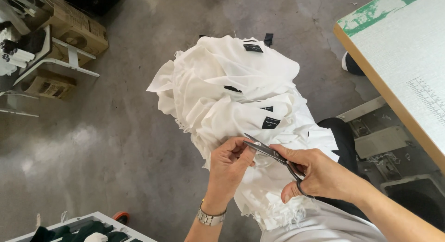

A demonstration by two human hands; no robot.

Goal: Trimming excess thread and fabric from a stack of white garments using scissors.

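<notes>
Snipping at the heap of white cotton garments with small black sewn-on labels piled on the person's lap goes best, it seems, with the cloth pinched taut just beside the blades. The left hand grips a fold, while the right hand closes on slim steel scissors. Grey concrete floor lies beneath.

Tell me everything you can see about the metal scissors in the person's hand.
The grey metal scissors are slim, with narrow pointed blades and dark looped handles. The blades look only slightly parted, with the tips pointing up-left. The right hand has them in its grip, fingers through the handles. The blades lie against the fingers of the left hand, which pinches a bit of the heap of white cloth pieces with small black labels on the person's lap.
</notes>
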